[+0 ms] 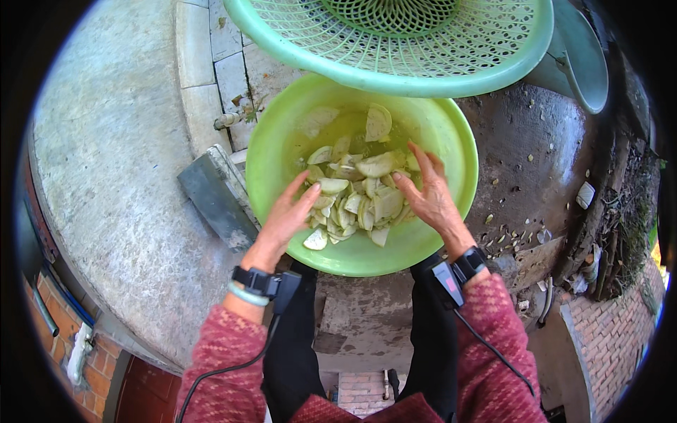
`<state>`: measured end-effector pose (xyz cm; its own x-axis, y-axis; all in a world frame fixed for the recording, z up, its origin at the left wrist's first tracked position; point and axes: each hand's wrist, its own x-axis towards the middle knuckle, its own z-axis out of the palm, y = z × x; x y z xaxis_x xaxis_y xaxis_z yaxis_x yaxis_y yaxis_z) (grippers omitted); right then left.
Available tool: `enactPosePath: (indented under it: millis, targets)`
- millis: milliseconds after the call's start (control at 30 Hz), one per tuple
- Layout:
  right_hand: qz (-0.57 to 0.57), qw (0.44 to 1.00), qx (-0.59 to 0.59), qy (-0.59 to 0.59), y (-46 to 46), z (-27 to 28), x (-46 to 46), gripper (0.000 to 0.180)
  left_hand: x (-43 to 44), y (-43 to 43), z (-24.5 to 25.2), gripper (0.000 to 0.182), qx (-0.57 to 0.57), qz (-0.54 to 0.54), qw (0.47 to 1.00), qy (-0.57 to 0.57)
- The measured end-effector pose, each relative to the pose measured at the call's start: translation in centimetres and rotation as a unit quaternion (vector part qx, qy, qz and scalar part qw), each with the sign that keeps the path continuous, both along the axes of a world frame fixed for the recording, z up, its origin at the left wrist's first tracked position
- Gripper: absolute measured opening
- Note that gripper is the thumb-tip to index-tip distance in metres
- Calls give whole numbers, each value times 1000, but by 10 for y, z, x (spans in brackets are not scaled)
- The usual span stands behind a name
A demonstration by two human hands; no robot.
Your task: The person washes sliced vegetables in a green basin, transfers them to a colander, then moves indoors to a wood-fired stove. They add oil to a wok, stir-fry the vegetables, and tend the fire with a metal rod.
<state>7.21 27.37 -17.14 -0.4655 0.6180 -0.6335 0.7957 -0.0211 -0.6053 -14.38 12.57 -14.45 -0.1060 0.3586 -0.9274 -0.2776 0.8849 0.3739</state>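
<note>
Before me is a light green plastic basin [312,259] with pale, green-edged vegetable slices [365,203] heaped in it and some water around them. My left hand [291,206] is at the left side of the heap, thumb and fingers apart, its fingertips close to the slices. At the heap's right side, my right hand [431,198] is spread, with its thumb close to the slices. Neither hand grips a slice that I can see; whether the fingertips touch any, I cannot tell. One half-round slice [378,122] lies apart near the basin's far side.
A green plastic colander basket [370,82] overlaps the basin's far rim. Behind it at the right stands a pale bucket [589,63]. A grey slab [217,201] rests left of the basin, and a short pipe end [226,121] sticks up beyond it. Debris litters the wet ground at right.
</note>
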Motion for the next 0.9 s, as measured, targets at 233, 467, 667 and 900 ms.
enactPosePath:
  millis: [233, 467, 667, 900]
  targets:
    - [-301, 921, -219, 117, -88, -48, -21, 67, 70, -7, -49, 87, 17, 149, 989, -5]
    - [-331, 914, -176, 152, -87, -4, -32, 46, 89, 1, -24, 60, 76, 147, 978, 130]
    - [-269, 944, -66, 179, -69, 47, -37, 39, 99, 11, 19, 55, 122, 200, 957, 170]
    - [-206, 965, -48, 156, -56, 87, -37, 40, 101, 15, 59, 57, 101, 169, 962, 191]
